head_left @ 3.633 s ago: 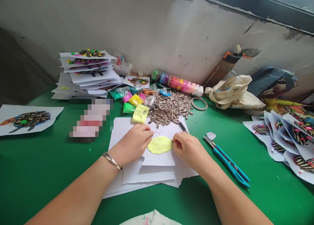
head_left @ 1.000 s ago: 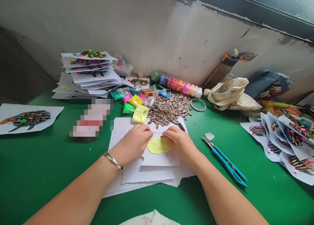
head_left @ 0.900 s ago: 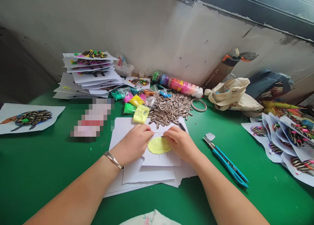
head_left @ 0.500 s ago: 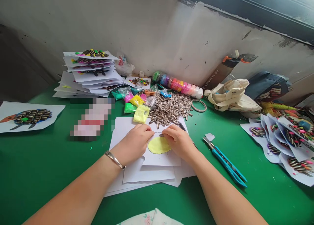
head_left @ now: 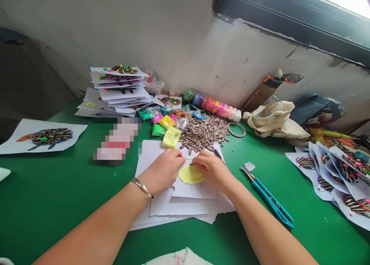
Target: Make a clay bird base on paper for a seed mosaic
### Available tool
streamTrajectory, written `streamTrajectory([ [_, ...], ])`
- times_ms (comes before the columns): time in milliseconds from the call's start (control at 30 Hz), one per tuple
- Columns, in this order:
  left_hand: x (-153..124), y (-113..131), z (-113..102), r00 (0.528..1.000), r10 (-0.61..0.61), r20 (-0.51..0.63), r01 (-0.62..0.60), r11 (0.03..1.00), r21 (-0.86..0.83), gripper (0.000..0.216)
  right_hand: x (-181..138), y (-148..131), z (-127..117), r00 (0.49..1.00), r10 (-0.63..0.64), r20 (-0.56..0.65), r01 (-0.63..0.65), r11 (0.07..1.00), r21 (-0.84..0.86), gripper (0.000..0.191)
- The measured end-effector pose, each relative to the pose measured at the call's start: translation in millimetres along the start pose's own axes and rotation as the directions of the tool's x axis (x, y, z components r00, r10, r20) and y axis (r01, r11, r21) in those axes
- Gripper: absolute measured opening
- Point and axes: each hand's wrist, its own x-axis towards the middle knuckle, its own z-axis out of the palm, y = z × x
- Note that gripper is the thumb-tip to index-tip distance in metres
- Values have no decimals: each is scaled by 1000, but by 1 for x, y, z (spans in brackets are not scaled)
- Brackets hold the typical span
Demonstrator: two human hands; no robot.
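A flat yellow clay oval point(head_left: 189, 175) lies on a small white paper sheet point(head_left: 180, 192), with short pencil lines below it. At the sheet's upper left, my left hand point(head_left: 166, 168) is closed, fingertips pressed together beside the oval; whatever they may pinch is hidden. My right hand point(head_left: 212, 168) covers the oval's right side, its fingers closed. A small dark sliver, apparently a sunflower seed, shows at its fingertips over the oval's top edge. Just beyond both hands is a heap of striped sunflower seeds point(head_left: 205, 130). A dark pen point(head_left: 219, 155) lies partly behind my right hand.
Bags of coloured clay point(head_left: 171, 137) sit left of the seeds, a tape roll point(head_left: 236, 129) to their right. A blue utility knife point(head_left: 271, 199) lies right of my arm. Seed pictures point(head_left: 123, 95) are stacked at back left, more point(head_left: 326, 172) at right. A bottle point(head_left: 261, 91) leans against the wall.
The whole view has shifted, so things appear slightly further right and lower. Both hands stay at the oval; the right fingers have moved only slightly over its top edge.
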Motion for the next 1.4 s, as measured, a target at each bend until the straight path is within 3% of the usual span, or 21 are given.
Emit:
streamTrajectory([
  [233,1,-3,2,999,-9,35,8,1000,26,27,4,-1,2,1000,-7,-5,7,1000,-26,24],
  [433,0,-4,3,999,-5,35,5,1000,25,26,9,-2,1,987,-162,7,162,977,-136,24],
  [600,1,-3,2,998,-16,57,15,1000,22,25,11,-6,0,981,-192,7,190,960,-206,21],
  [1400,3,-6,-2,993,-65,97,72,995,-65,31,14,-13,4,945,-322,50,326,925,-195,19],
])
